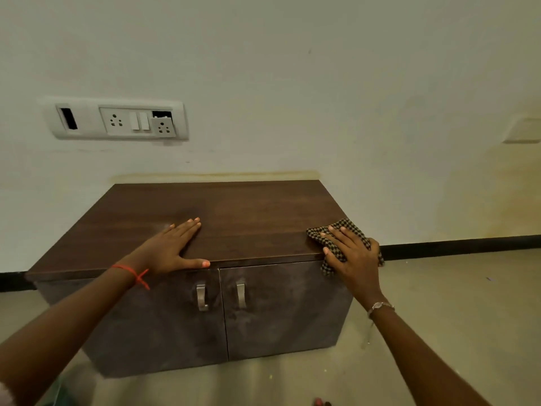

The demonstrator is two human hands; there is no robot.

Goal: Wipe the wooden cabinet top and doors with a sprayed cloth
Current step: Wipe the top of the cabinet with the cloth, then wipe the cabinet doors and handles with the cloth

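At the front, nearest: two doors [278,312], metal handles [202,297], surfaces cloudy and smeared, judged not yet wiped. On the front edge of the cabinet top [248,209]: left hand [172,247], flat, fingers straight, bracing, holding nothing. At the right front corner: right hand [354,259], fingers spread and straight, pressing the checked cloth [314,232], which drapes over the edge. A dull patch by the left fingertips suggests the top is part done. Behind: wall, socket plate [117,120].

Head view: looks from above the cabinet [222,212] front, wide-angle.
Facing: forward and down toward the wall [292,68].
Range: close; cabinet fills the lower centre of frame.
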